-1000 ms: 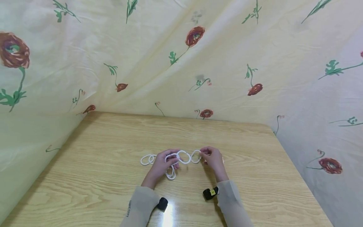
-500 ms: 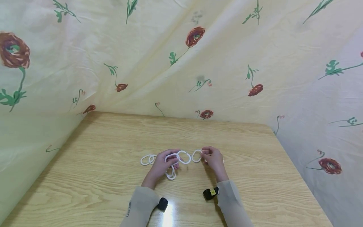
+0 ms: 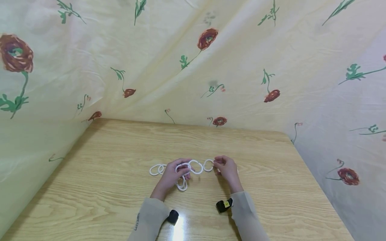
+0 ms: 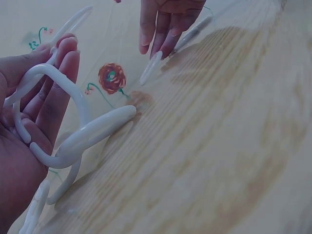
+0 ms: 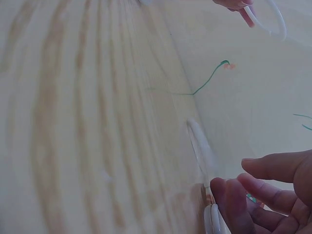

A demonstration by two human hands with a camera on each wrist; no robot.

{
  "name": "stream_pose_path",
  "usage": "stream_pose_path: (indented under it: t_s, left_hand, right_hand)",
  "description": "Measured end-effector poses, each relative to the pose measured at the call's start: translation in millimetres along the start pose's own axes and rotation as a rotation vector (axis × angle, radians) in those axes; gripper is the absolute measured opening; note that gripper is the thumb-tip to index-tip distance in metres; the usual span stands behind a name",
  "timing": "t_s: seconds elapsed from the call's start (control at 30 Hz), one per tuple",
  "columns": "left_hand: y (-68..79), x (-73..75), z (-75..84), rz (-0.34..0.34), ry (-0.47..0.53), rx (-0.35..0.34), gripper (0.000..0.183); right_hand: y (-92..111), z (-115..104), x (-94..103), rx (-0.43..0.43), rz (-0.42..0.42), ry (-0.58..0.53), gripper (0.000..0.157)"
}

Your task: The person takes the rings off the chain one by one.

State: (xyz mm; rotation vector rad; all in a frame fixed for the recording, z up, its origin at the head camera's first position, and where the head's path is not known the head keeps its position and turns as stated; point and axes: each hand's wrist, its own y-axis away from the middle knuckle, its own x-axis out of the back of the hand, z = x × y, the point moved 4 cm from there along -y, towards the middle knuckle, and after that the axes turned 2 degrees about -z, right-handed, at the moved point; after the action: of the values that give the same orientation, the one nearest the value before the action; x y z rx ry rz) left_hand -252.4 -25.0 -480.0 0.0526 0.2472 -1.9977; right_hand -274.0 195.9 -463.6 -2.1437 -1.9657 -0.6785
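White chain links held above a wood-grain table (image 3: 265, 152), within a cream cloth backdrop (image 3: 156, 50). From left to right, the cloth hangs along the left side, the far edge and the right side, printed throughout with red flowers (image 3: 219, 121) on green stems. A glare patch (image 3: 178, 231) lies on the near part of the table, between two beige sleeves, the left one (image 3: 150, 214) lettered.

Left: the left hand (image 3: 173, 174) grips part of the white chain links (image 3: 197, 173); a linked pair (image 3: 150, 172) lies on the table at its left, and a hanging portion (image 3: 182, 190) shows below. The left wrist view alone reveals the palm, crossed by a loop (image 4: 82, 102) with a narrow break.

Right: the right hand (image 3: 228, 169), well apart from the left, has bent fingers touching a round link (image 3: 204, 166); whether they pinch it cannot be told. From the head this link appears to meet the raised one at its left; both wrist views show the two apart, the round link low by the table. The left wrist view also shows a further link (image 4: 192, 35) beyond the right hand, mostly hidden from the head.

Count: two hands, two sleeves, two black wrist devices (image 3: 173, 217) and at least seven links, overlaps preventing an exact total.
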Motion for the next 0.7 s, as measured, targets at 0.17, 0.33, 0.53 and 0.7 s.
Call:
stream_pose_path:
  t_s: [0.17,0.33,0.53,0.7]
  left_hand:
    - [0.1,-0.6,0.7,-0.004,0.004,0.004,0.04]
    - [0.5,-0.6,0.8,-0.004,0.004,0.001,0.04]
    - [0.9,-0.3,0.7,0.003,0.016,0.0,0.04]
    - [0.2,-0.2,0.1,-0.009,0.019,-0.008,0.04]
  right_hand:
    - [0.5,0.4,0.9,0.005,0.001,0.002,0.024]
    - [0.7,-0.3,0.8,0.009,0.002,-0.023,0.025]
    - [4.1,-6.8,0.5,0.019,-0.012,-0.057,0.024]
    - [7.6,-13.2,-1.2,0.025,-0.067,-0.108,0.025]
